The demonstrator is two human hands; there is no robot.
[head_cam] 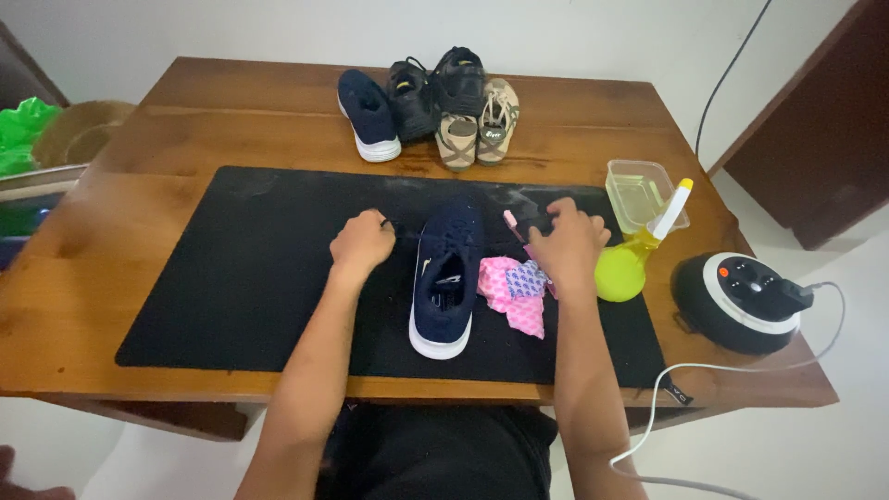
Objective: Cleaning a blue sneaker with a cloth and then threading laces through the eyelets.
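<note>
navy shoe (447, 278) | left hand (362, 243) fisted on lace | right hand (567, 243) curled, beside

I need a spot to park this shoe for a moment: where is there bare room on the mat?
The black mat lies bare left of the left hand, out to its left edge. The right side is crowded: pink cloth, right hand, yellow spray bottle, round black device. Shoes fill the back edge.
</note>
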